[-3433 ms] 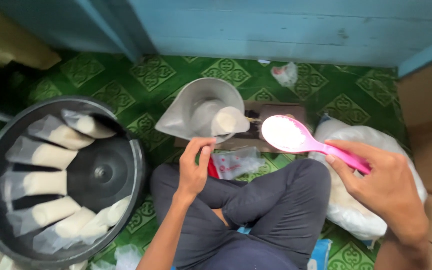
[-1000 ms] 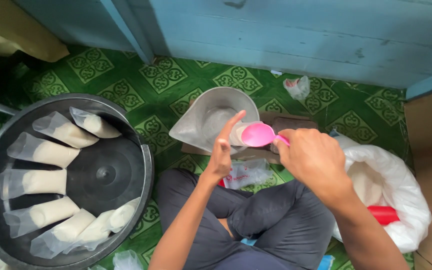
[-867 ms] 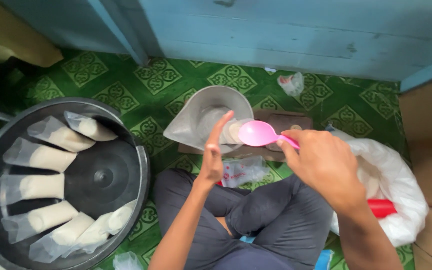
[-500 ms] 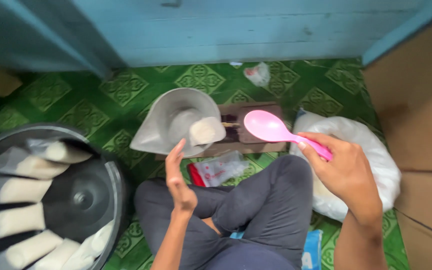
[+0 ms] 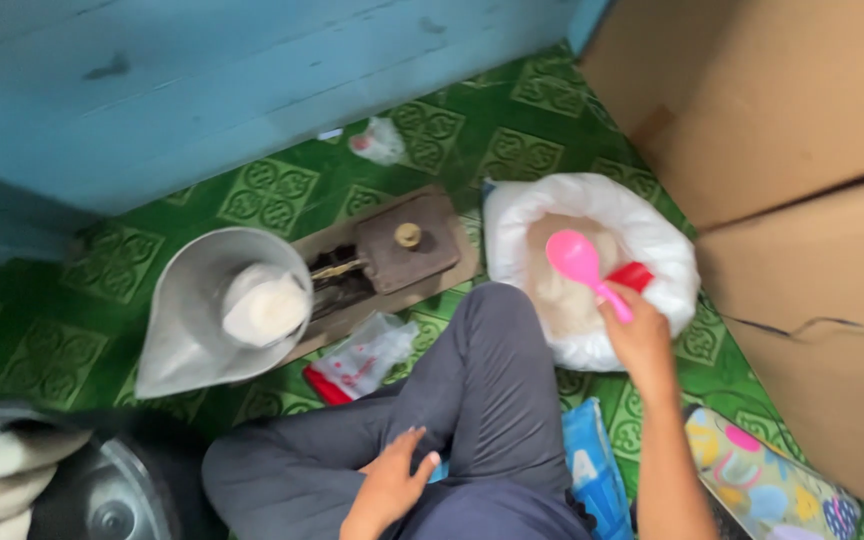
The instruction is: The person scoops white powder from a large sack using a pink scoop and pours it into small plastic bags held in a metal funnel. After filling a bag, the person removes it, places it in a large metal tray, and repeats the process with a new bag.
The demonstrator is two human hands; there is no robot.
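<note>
My right hand holds a pink plastic spoon by its handle, the empty bowl hovering over an open white sack of white grain. My left hand rests open on my crossed legs in dark trousers, holding nothing. A metal scale pan on a brown balance scale carries a small clear bag filled with white grain.
A round metal pot with filled bags sits at the lower left. A small clear packet lies by my knee. Cardboard boxes stand to the right, a blue wooden wall behind. Green patterned floor covering lies underneath.
My right hand has carried the pink spoon from the scale pan to the right, over the sack. My left hand has dropped from the pan to my lap. The view has swung right.
</note>
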